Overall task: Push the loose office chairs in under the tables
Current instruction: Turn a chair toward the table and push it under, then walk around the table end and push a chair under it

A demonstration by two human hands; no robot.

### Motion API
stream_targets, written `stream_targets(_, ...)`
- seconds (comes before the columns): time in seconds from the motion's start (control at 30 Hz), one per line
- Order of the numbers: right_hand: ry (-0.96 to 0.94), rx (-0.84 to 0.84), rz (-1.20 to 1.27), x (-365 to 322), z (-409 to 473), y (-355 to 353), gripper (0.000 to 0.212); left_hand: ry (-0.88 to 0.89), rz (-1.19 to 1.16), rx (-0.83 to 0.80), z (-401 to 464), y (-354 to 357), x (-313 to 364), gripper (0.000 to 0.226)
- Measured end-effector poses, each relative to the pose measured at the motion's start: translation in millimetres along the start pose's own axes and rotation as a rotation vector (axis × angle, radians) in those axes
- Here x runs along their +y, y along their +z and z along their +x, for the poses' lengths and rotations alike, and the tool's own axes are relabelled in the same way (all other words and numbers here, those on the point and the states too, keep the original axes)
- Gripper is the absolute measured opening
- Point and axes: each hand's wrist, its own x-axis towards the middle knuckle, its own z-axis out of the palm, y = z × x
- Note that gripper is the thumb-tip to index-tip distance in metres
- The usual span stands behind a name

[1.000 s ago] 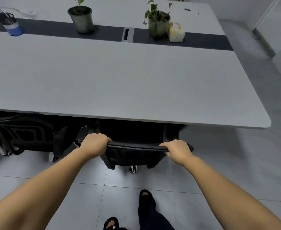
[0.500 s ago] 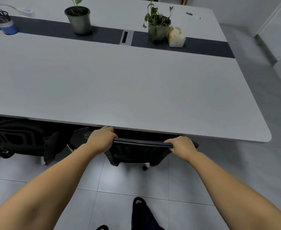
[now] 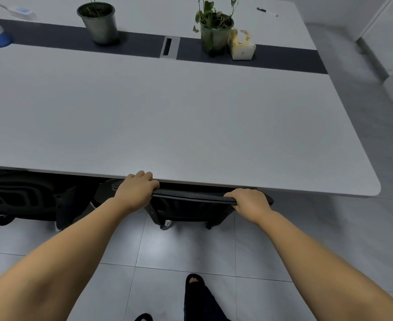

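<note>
Chairs are the whole job, and the table [image 3: 167,117] they go under fills most of the view, its near edge running left to right and rounding off at the right corner. Beyond that corner the tiled floor [image 3: 181,249] lies open, and it is also bare between the person's feet and the table, so nothing blocks a straight push.

At the left, a second chair [image 3: 26,198] sits with its back partly under the edge; it looks close to tucked, though how deep its seat goes I cannot tell. The chair [image 3: 191,205] in hand is just right of it, near but apart, its seat hidden beneath the tabletop and only the back and a caster or two showing on the floor. Its top rail lies just beside the table edge, so I judge this one almost home, with little travel left. Whether other chairs wait elsewhere is out of view.

The left hand [image 3: 136,191] is clamped on the rail's left end, knuckles right at the table edge and at risk of a pinch. The right hand [image 3: 248,201] is closed on the right end, slightly further back.
</note>
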Motion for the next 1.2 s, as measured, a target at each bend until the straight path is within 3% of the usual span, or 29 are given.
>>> stream_targets(0.13,0.025,-0.079,0.077,-3,-2,-6,0.026,-0.034,0.023,-0.052,-2,-1,2,0.033)
stream_targets(0.27,0.006,-0.157,0.199,-14,-22,-30,0.066,0.020,0.060,-0.049,-13,-12,5,0.055)
stream_targets(0.4,-0.054,0.042,0.371,-42,-66,-51,0.068,0.129,-0.089,0.133,-53,-38,13,0.060)
stream_targets(0.57,-0.021,0.226,0.693,-90,-141,-47,0.060,0.074,-0.487,0.431,-141,-70,30,0.052)
stream_targets(0.8,0.221,0.497,1.127,-174,-247,9,0.053,-0.065,-1.005,0.487,-266,-57,51,0.053)
stream_targets(0.97,0.406,0.563,1.206,-218,-290,45,0.057,-0.022,-1.058,0.365,-305,-34,58,0.079)
stream_targets(1.2,0.547,0.688,1.269,-248,-339,71,0.056,0.099,-1.182,0.177,-319,-27,80,0.069)
